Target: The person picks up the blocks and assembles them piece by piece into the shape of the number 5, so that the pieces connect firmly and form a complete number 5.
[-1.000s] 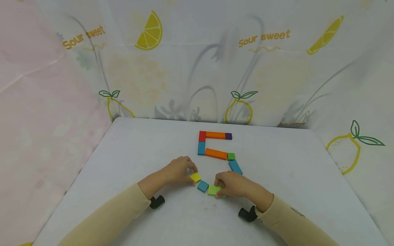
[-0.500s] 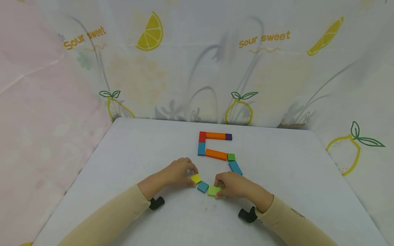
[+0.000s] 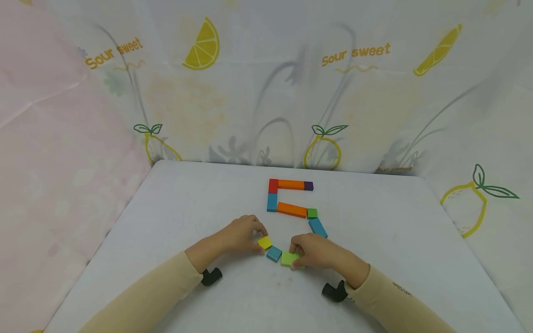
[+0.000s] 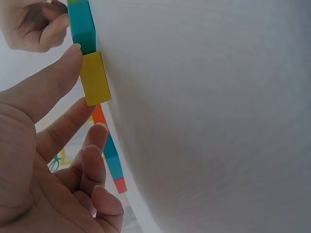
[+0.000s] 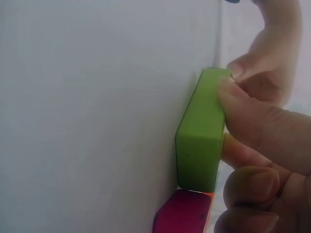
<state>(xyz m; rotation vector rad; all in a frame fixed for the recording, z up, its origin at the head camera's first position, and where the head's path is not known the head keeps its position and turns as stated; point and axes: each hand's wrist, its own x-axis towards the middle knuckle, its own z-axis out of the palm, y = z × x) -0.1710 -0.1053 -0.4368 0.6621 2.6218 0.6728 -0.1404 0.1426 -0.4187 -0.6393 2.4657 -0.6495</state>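
Note:
My left hand (image 3: pixel 241 235) pinches a small yellow block (image 3: pixel 264 243) between thumb and index finger; the left wrist view shows the yellow block (image 4: pixel 95 78) against the end of a teal-blue block (image 4: pixel 82 22). In the head view that blue block (image 3: pixel 274 254) lies between my two hands. To its right, my right hand (image 3: pixel 318 250) pinches a light green block (image 3: pixel 288 259), partly covered by the fingers. A magenta block (image 5: pixel 183 213) sits at the near end of the green block (image 5: pixel 200 145) in the right wrist view; my hand hides it from the head camera.
Farther back on the white table (image 3: pixel 200 194), a red block (image 3: pixel 272 186), orange blocks (image 3: pixel 291 210), a purple block (image 3: pixel 308 186), blue blocks (image 3: pixel 272 202) and a green block (image 3: pixel 312 213) form a bent line. Black wrist-worn pieces (image 3: pixel 334 292) hang by the sleeves.
The yellow block has shifted slightly right and nearer, closing the small gap to the blue block, with my left hand still holding it. My right hand stays on the light green block.

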